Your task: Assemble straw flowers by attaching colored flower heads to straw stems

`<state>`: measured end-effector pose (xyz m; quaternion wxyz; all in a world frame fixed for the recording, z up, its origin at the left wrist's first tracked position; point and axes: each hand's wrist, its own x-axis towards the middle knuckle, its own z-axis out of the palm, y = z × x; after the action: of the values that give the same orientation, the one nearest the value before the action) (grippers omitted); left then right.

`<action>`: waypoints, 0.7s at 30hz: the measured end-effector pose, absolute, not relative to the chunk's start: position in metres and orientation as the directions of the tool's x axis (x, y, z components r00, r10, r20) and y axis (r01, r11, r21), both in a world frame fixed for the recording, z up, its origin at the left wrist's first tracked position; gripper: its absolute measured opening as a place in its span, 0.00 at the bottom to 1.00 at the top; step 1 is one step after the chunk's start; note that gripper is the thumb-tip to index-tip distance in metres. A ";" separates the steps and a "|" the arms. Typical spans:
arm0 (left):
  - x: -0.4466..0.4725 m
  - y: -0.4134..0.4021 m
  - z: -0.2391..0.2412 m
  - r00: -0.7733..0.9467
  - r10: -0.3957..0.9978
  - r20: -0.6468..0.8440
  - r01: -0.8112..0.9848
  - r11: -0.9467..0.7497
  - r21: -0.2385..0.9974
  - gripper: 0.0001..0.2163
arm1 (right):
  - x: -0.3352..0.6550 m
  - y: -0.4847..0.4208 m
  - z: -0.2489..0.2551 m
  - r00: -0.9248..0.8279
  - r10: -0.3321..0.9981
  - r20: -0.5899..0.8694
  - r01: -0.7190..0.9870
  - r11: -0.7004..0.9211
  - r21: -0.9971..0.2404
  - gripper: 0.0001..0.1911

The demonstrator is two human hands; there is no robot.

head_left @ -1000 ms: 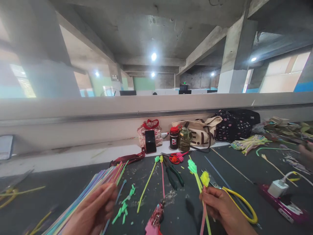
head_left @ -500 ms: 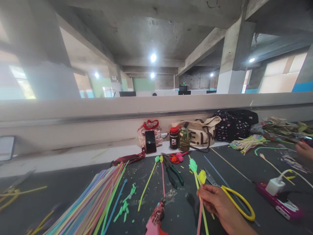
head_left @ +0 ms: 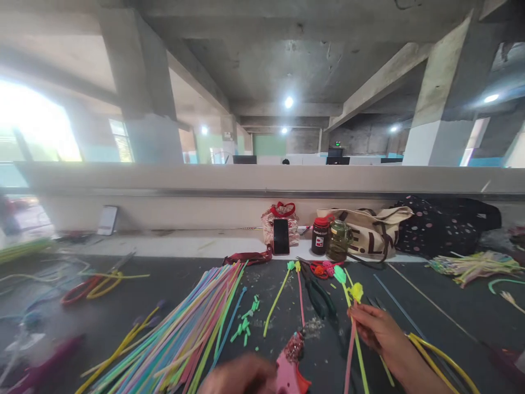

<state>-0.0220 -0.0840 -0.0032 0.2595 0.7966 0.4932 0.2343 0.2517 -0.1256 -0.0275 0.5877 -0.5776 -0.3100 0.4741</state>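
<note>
The right hand (head_left: pixel 379 331) is seen low at the right, over the dark table (head_left: pixel 123 306); its fingers are closed in a pinch on the tufted stems (head_left: pixel 356 293), which are held upright and slightly tilted, a yellow tuft and a green one standing above the fingertips and the pink and yellow-green shafts running down past the palm; the stems are thus kept just above the table, right of the green pliers (head_left: pixel 320 298) and in front of the red scissors (head_left: pixel 318 269).

The left hand (head_left: pixel 241 377) is caught only at the bottom edge and is blurred; how far it is open, or whether anything is held, cannot be told; it is found just beside a pink tool (head_left: pixel 289 372) with a glittery tip, and near the fanned bundle of coloured sticks (head_left: pixel 192 328) spread to its left.

Small green offcuts (head_left: pixel 246 323) are scattered between the bundle and two loose stems (head_left: pixel 283 293) laid flat; yellow loops (head_left: pixel 445 361) are seen by the right wrist.

Along the pale ledge at the back, a phone (head_left: pixel 281 236) is leaned against a red-handled pouch (head_left: pixel 283 216); a red-lidded jar (head_left: pixel 320 236) and a glass jar (head_left: pixel 338 241) are set side by side, with a tote bag (head_left: pixel 379 235) and a dark spotted bag (head_left: pixel 443 224) to their right.
</note>
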 end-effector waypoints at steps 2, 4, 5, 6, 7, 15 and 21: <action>-0.010 -0.062 0.016 0.447 0.882 0.149 0.707 -0.450 0.546 0.12 | 0.247 -0.115 -0.031 0.355 0.920 -0.167 -0.186 -0.106 -0.977 0.16; 0.010 -0.033 0.028 0.398 0.907 0.140 0.831 -0.421 0.364 0.12 | 0.242 -0.108 -0.035 0.351 0.924 -0.149 -0.176 -0.091 -0.980 0.17; 0.022 -0.017 0.029 0.382 0.919 0.097 0.868 -0.393 0.305 0.12 | 0.240 -0.105 -0.038 0.346 0.927 -0.146 -0.173 -0.089 -0.981 0.18; 0.034 -0.002 0.028 0.371 0.926 0.077 0.880 -0.377 0.288 0.12 | 0.240 -0.103 -0.042 0.339 0.929 -0.147 -0.171 -0.093 -0.981 0.18; 0.045 0.012 0.024 0.360 0.931 0.066 0.889 -0.364 0.277 0.13 | 0.241 -0.101 -0.046 0.329 0.932 -0.153 -0.171 -0.101 -0.980 0.18; 0.080 0.072 -0.021 0.287 0.957 -0.038 0.928 -0.268 0.258 0.14 | 0.261 -0.094 -0.069 0.241 0.947 -0.212 -0.160 -0.177 -0.971 0.18; 0.093 0.095 -0.029 0.262 0.964 -0.039 0.920 -0.238 0.313 0.14 | 0.259 -0.091 -0.062 0.222 0.942 -0.253 -0.236 -0.199 -0.951 0.20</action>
<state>0.0933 0.0952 -0.0292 0.1376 0.7825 0.6019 0.0808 0.2589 -0.0909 -0.0616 0.5480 -0.5576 -0.3162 0.5374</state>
